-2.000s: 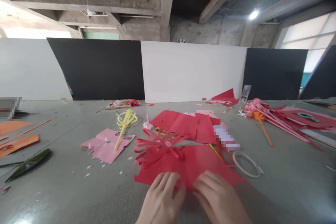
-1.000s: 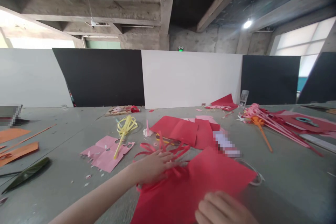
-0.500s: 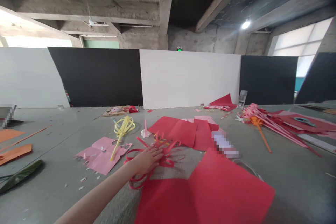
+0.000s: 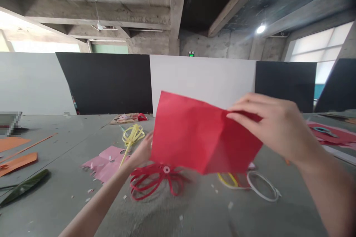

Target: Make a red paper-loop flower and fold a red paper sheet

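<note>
My right hand pinches the top edge of a creased red paper sheet, lifted above the table. My left hand reaches behind the sheet's left edge, and its fingers are hidden there. Below the sheet lies a red paper-strip flower with loops and a small pale ring at its centre. A yellow paper-strip flower rests left of my left hand, on pink cut paper.
Coiled white wire and a yellow loop lie front right. Scissors sit on red paper at right. Orange paper and a dark green leaf-shaped piece lie left. White and black panels line the back.
My right hand has come into view and the red sheet is now raised off the table. My left hand has left the red strip flower and moved up behind the sheet.
</note>
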Available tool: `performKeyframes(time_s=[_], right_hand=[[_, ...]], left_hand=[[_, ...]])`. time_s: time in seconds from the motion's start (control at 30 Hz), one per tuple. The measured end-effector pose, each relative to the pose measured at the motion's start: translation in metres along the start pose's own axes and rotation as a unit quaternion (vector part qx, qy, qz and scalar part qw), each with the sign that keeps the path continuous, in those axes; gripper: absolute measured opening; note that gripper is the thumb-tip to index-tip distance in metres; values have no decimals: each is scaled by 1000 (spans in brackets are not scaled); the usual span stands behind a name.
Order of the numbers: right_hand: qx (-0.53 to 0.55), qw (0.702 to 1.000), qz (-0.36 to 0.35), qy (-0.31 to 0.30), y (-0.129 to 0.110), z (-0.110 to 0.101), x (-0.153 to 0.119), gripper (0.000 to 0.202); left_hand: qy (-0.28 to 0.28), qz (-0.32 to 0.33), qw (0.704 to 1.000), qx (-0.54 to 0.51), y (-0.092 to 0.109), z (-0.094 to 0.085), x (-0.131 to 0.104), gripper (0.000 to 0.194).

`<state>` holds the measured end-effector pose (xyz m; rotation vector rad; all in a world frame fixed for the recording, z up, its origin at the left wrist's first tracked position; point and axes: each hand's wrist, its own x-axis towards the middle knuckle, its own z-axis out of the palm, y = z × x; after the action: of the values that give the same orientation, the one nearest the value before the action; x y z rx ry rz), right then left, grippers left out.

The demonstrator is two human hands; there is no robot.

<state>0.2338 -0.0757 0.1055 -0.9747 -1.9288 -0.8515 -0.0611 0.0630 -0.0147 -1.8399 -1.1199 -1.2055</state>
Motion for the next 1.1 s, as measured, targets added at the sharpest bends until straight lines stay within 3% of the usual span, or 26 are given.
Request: performKeyframes(time_s=[0.1, 0.2, 0.27, 0.33, 0.37, 0.43, 0.5, 0.6, 0.73, 0.87, 1.1], right_hand=[[-57, 996, -5, 69, -12, 10, 2, 11], [-80, 991, -56, 87, -36, 32, -17, 11], [-93, 984, -110, 103, -52, 52, -36, 12], [-106, 978, -145, 105, -64, 74, -58, 14], [-100, 979, -148, 102, -69, 84, -69, 14], [-75, 981, -152, 93, -76, 102, -93, 16], [-53, 987, -145, 53, -80, 117, -117, 25], [-5, 991, -123, 48, -83, 136, -152, 35], [35, 994, -97, 23, -85, 152, -185, 38], [44, 996, -81, 8, -84, 154, -196, 35], [48, 996, -68, 10, -84, 154, -198, 36]], left_hand=[[24, -26, 999, -11, -11, -13, 18, 25], [163, -97, 981, -42, 9, -54, 24, 33], [161, 27, 985, -52, 36, -80, 16, 36], [71, 176, 980, -54, 62, -91, 0, 30], [16, 218, 974, -58, 72, -91, -10, 28], [-35, 253, 966, -41, 84, -81, -34, 26], [-37, 266, 962, -42, 86, -64, -58, 30], [-56, 270, 959, -62, 83, -41, -92, 32], [-72, 262, 958, -96, 83, -25, -123, 31], [-89, 249, 958, -114, 87, -22, -133, 27], [-96, 233, 958, -138, 90, -24, -124, 41]])
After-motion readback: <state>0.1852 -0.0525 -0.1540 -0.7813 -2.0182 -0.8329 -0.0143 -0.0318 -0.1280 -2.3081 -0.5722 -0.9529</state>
